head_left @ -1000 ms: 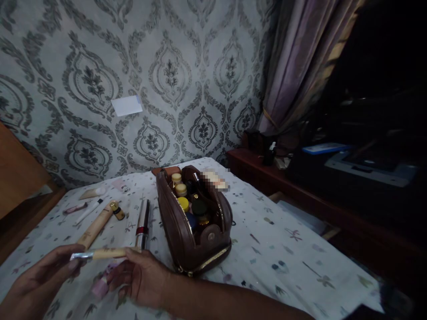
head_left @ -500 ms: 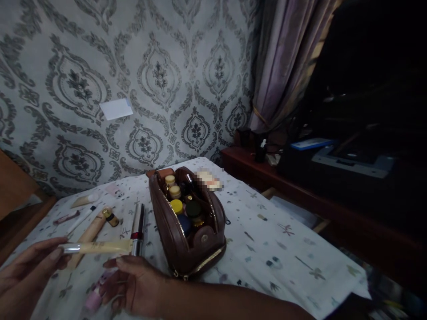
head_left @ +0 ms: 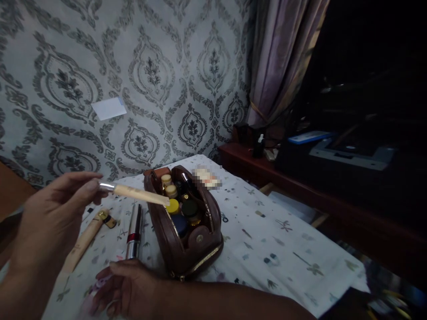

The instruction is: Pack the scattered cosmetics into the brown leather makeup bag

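My left hand (head_left: 56,218) pinches a cream-coloured cosmetic tube (head_left: 140,194) by its silver cap. The tube's flat end reaches over the left rim of an open brown makeup bag (head_left: 167,249), in front of a yellow-lidded jar (head_left: 173,206). Other small jars and bottles stand inside the bag. Low in the view, my right hand (head_left: 122,286) has its fingers curled around a blurred pink tube (head_left: 90,304), mostly covered by them. Just beyond that hand lies a silver cosmetic tube with a red band (head_left: 134,231).
On the patterned white sheet (head_left: 253,266) lie a beige tube (head_left: 83,244) and a small gold-capped bottle (head_left: 108,219). A pixelated item (head_left: 207,178) is behind the bag. A dark red desk (head_left: 240,155) with an open drawer stands to the right, with patterned wallpaper behind.
My left hand has lifted the cream tube up and to the right, bringing its end over the bag's rim. My right hand has shifted slightly left and down.
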The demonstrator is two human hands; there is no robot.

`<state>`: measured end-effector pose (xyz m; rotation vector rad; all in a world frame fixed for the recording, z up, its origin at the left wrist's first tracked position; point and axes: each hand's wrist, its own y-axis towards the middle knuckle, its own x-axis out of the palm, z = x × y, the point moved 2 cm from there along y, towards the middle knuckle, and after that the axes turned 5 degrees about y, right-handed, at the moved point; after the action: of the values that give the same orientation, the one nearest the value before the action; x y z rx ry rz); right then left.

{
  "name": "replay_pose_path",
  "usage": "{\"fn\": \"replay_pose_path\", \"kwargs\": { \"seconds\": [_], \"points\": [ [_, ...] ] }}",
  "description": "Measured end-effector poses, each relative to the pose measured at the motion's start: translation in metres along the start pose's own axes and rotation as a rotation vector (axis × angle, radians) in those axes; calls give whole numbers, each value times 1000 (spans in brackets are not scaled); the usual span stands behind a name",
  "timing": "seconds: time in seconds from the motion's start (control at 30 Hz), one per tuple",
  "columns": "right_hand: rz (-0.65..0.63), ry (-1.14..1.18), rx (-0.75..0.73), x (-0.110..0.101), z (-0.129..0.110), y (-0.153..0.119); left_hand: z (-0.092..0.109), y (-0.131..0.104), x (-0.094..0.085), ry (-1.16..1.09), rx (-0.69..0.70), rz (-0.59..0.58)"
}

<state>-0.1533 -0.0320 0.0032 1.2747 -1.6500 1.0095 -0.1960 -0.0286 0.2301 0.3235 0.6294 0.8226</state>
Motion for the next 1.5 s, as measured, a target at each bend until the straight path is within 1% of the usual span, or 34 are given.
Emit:
{"fn": "replay_pose_path", "kwargs": {
  "seconds": [0.03, 0.1, 0.17, 0.23, 0.37, 0.5, 0.63, 0.73, 0.83, 1.07, 1.17, 1.3, 1.4, 1.5],
  "points": [
    [-8, 3, 0, 1, 0, -1, 9, 2, 9, -20, 48, -23],
    [-16, 4, -9, 2, -2, -3, 22, 6, 28, -68, 111, -123],
    [-6, -8, 4, 5, -4, -4, 29, 9, 47, -103, 159, -238],
    [20, -18, 25, 8, -5, -6, 32, 12, 64, -105, 212, -319],
    [60, -14, 10, 15, -7, -7, 33, 18, 92, -21, 284, -380],
    [94, -36, 27, 17, -8, -8, 33, 23, 109, 57, 322, -408],
    [86, -40, 62, 15, -8, -7, 32, 24, 122, 103, 360, -450],
    [63, -33, 56, 13, -7, -5, 29, 23, 130, 143, 376, -484],
    [73, -38, 60, 10, -6, -2, 26, 21, 136, 178, 388, -531],
    [105, -27, 60, 13, -6, -4, 21, 24, 148, 330, 347, -597],
    [126, -50, 67, 14, -6, -5, 18, 25, 153, 345, 352, -620],
    [106, -69, 86, 14, -7, -3, 14, 25, 159, 369, 404, -632],
    [114, -93, 125, 12, -8, -3, 8, 26, 162, 335, 447, -676],
    [111, -98, 127, 11, -8, -2, 2, 28, 165, 288, 449, -725]
  ]
}}
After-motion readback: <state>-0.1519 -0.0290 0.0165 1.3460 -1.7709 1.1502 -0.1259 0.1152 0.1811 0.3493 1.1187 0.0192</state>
